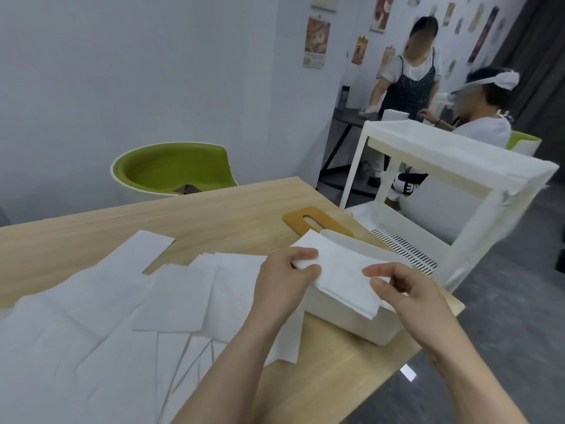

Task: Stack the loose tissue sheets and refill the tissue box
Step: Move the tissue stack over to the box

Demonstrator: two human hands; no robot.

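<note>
Left hand (284, 280) and right hand (403, 293) each pinch a soft, square folded tissue stack (339, 273) over the open white rectangular tissue box (351, 324) at 3 o'clock; thin loose tissue sheets (128, 304) cover the woodgrain table (214, 215) at 9 o'clock; slotted wooden lid (315, 220) at 1 o'clock

One tissue box (351, 319), two hands (284, 289)

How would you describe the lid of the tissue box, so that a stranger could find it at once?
Start at the wooden table and go to its far right corner, just behind the open white tissue box. The lid lies flat there, partly hidden by the box. It is the only orange-brown thing among white sheets, and it has a long oval slot.
</note>
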